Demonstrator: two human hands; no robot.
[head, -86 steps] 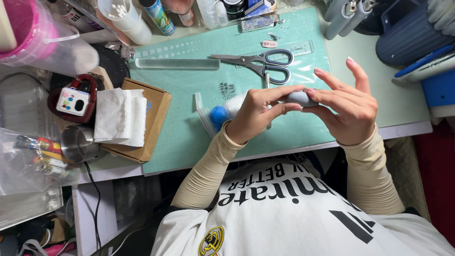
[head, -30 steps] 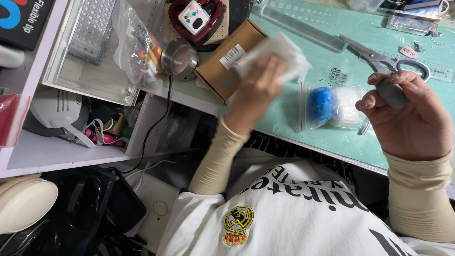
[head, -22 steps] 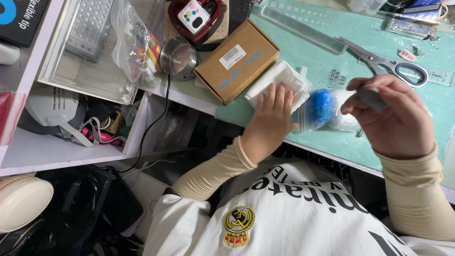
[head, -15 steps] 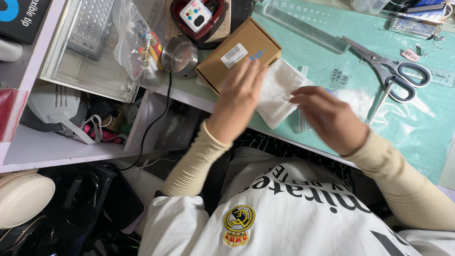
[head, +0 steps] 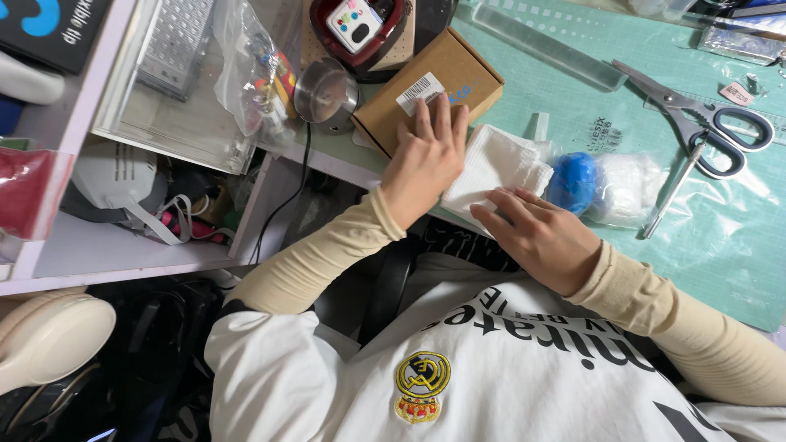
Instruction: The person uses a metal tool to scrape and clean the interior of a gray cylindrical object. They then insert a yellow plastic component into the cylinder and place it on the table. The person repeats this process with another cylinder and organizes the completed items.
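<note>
**Hands flat on a folded white cloth at the mat's near edge**

Left hand (head: 426, 160) lies spread and flat, holding nothing, bridging the brown cardboard box (head: 426, 94) and the white waffle-textured cloth (head: 495, 168). Right hand (head: 540, 233) presses open fingers on the cloth's near corner. The soft folded cloth overhangs the green cutting mat (head: 720, 254) at its near edge and could slip off if the pressure eases. Just beside it, a crinkly clear bag with a blue ball (head: 573, 182) might get nudged toward the steel scissors (head: 704, 131).

A white cloth (head: 498, 168) is laid on a green gridded mat (head: 720, 237). A brown box (head: 426, 98) and blue ball (head: 573, 182) are shown.
</note>
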